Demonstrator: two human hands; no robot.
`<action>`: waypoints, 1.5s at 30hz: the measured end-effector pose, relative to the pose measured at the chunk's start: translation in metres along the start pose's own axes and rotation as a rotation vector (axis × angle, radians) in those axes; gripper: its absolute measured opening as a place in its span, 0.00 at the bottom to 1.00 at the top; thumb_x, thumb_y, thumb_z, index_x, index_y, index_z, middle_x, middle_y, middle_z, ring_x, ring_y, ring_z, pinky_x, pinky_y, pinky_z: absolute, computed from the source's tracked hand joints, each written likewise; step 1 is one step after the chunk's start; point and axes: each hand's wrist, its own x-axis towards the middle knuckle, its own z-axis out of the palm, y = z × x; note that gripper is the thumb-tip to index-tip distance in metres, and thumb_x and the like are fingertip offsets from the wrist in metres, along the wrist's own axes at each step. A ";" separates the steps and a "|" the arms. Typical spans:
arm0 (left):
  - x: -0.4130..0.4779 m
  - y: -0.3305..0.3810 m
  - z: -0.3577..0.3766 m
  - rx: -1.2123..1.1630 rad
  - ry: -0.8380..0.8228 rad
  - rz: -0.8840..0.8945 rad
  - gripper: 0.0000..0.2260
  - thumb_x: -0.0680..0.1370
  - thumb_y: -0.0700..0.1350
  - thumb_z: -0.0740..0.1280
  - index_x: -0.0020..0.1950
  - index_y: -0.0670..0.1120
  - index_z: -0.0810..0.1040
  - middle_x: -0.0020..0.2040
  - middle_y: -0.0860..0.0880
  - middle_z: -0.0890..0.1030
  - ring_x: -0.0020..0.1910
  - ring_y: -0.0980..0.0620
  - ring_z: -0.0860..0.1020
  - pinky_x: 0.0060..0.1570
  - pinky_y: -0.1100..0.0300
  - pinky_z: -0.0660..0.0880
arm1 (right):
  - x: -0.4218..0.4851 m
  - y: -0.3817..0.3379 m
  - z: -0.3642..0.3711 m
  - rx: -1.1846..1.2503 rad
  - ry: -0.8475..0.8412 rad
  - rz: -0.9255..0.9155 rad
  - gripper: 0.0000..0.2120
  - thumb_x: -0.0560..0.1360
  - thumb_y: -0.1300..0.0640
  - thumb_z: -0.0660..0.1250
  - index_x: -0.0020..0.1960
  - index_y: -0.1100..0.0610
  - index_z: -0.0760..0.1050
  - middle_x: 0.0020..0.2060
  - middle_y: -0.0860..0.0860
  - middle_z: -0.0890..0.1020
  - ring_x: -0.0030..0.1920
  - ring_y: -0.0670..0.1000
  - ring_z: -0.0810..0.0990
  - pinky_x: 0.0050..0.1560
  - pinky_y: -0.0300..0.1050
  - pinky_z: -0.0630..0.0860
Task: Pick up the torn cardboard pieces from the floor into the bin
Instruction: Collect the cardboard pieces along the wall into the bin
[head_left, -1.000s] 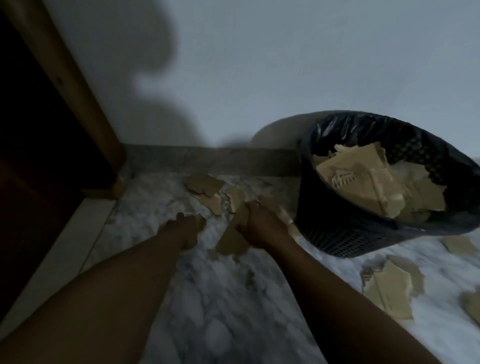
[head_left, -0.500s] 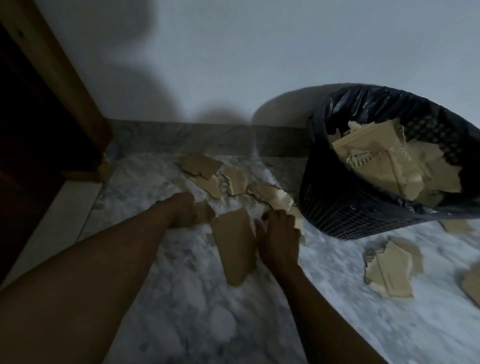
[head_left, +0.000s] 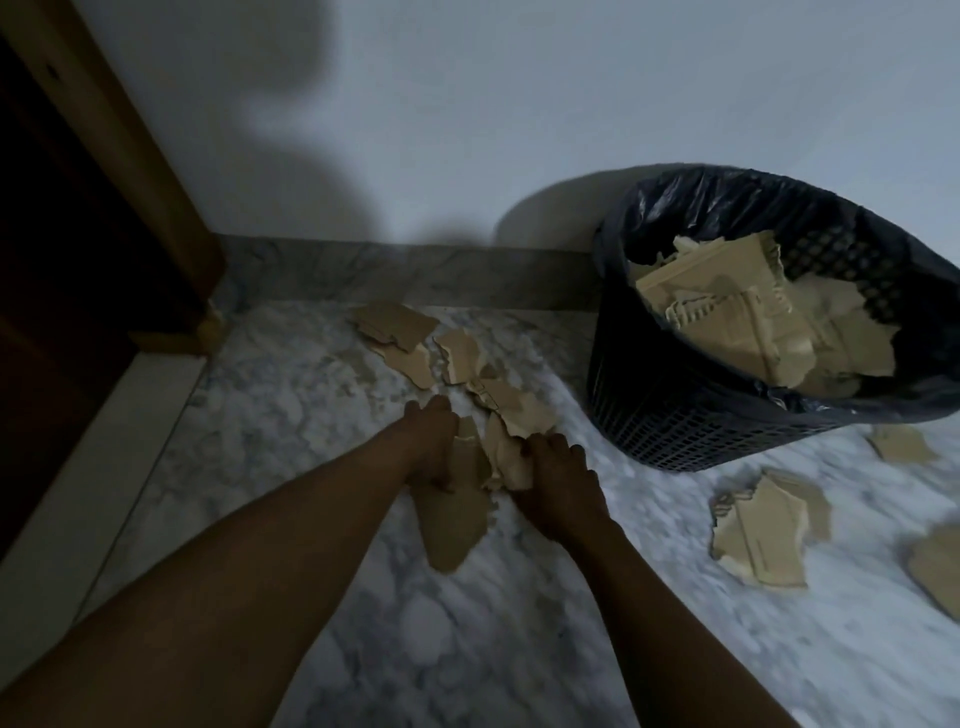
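**Hands drawn together on one torn piece**

Half a second ago my two hands were apart. Since then my left hand (head_left: 431, 449) has slid across to meet the right, and both now sit at the top of the large cardboard piece (head_left: 452, 519). That piece lies on the marble floor (head_left: 291, 415) and points back toward me at 6 o'clock. The left hand's fingers are curled over its upper edge, gripping it. My right hand (head_left: 558, 483), just beside at 3 o'clock, is closed around a paler cardboard piece (head_left: 506, 460).

More loose cardboard pieces (head_left: 397, 325) trail away from the hands toward 12 o'clock, up to the stone skirting (head_left: 467, 270). The black mesh bin (head_left: 675, 415) stands at 2 o'clock from the hands, lined with a dark bag. It already holds a heap of torn cardboard (head_left: 753, 322). Another ragged piece (head_left: 763, 530) lies on the floor at 3 o'clock, in front of the bin. A wooden door frame (head_left: 135, 166) runs up at 10 o'clock.
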 end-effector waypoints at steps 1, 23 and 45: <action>-0.002 -0.003 -0.003 -0.029 0.001 -0.011 0.41 0.70 0.53 0.78 0.75 0.42 0.61 0.75 0.40 0.58 0.71 0.35 0.62 0.67 0.46 0.68 | -0.001 0.003 -0.003 -0.009 -0.025 -0.007 0.29 0.74 0.44 0.69 0.70 0.51 0.63 0.68 0.54 0.68 0.63 0.59 0.68 0.58 0.55 0.72; -0.006 -0.071 -0.005 -0.068 0.049 -0.220 0.32 0.67 0.56 0.79 0.63 0.46 0.68 0.63 0.44 0.74 0.60 0.43 0.76 0.55 0.49 0.75 | 0.095 -0.014 -0.045 0.038 -0.097 0.119 0.17 0.75 0.50 0.66 0.61 0.55 0.72 0.63 0.60 0.73 0.65 0.62 0.71 0.66 0.60 0.70; 0.004 -0.071 -0.005 -0.033 0.023 -0.183 0.36 0.65 0.55 0.80 0.66 0.47 0.67 0.63 0.45 0.74 0.60 0.43 0.76 0.53 0.48 0.75 | 0.141 -0.040 -0.059 -0.232 -0.343 0.074 0.39 0.74 0.42 0.67 0.77 0.58 0.57 0.78 0.57 0.54 0.78 0.61 0.52 0.73 0.72 0.47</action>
